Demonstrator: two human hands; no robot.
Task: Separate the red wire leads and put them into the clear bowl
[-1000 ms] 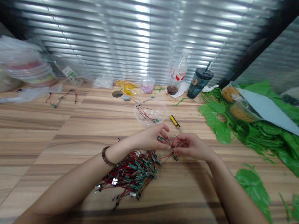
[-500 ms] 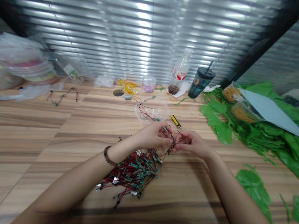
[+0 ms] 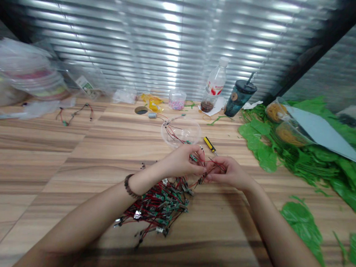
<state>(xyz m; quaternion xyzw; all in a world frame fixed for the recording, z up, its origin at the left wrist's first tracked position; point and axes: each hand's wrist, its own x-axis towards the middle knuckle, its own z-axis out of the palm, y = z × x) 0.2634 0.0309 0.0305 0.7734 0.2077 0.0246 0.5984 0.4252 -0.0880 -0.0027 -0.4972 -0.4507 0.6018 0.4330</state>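
Note:
My left hand (image 3: 186, 160), with a beaded bracelet on its wrist, is closed on a small green circuit board with red and black wires (image 3: 194, 158). My right hand (image 3: 227, 173) is right beside it, its fingers pinching the same wires near the fingertips of the left. Loose wire ends curve over the right fingers. Under my left forearm lies a tangled heap of wired circuit boards (image 3: 163, 205), partly hidden by the arm. Just beyond the hands stands a clear plastic bowl (image 3: 198, 128) with wires and a board in it.
A yellow and black screwdriver (image 3: 209, 144) lies right of the bowl. Farther back stand a plastic bottle (image 3: 215, 86), a dark tumbler (image 3: 240, 97) and a small tub of beads (image 3: 177, 100). Green plastic pieces (image 3: 321, 163) cover the right side. Another wired board (image 3: 75, 114) lies at left.
The green board in my left hand has shifted slightly down and shows more clearly. The wires have turned a little between my fingers; both hands stay nearly in place.

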